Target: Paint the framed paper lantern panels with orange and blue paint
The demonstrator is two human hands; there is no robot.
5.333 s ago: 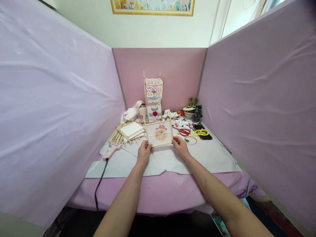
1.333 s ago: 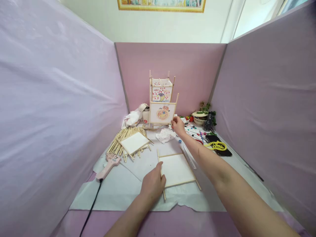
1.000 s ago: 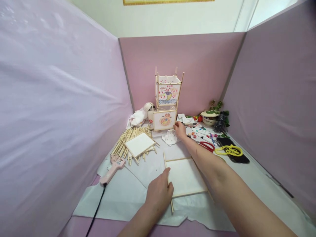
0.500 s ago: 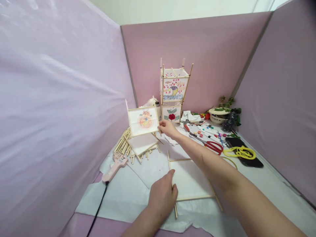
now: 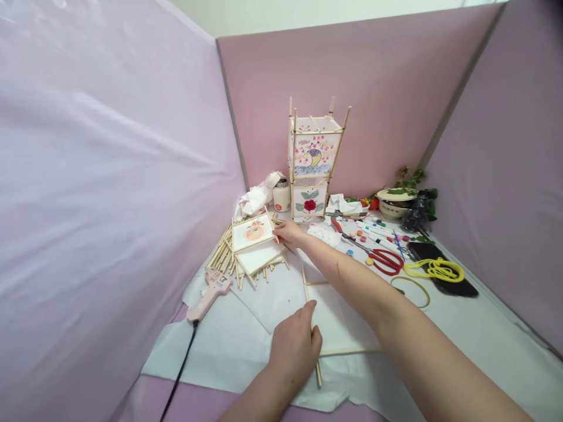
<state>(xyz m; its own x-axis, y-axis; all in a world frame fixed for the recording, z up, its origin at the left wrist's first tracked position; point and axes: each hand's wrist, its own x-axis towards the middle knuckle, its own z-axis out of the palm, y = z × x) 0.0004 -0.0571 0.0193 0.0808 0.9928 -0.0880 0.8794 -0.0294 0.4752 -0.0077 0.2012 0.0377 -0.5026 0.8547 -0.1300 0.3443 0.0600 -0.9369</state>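
In our right hand [image 5: 288,234], over the blank panel [image 5: 260,258], we pinch the painted panel [image 5: 253,232] by its wooden edge, the safest hold on something probably light, stiff-rimmed and easily torn, while our left hand [image 5: 294,343] touches the nearer frame [image 5: 343,328], its grip unclear.

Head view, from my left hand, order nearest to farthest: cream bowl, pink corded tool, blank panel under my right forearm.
1. Blank panel: touching your left hand, on its right.
2. Pink corded tool: to the hand's left.
3. Cream bowl: at the back right.
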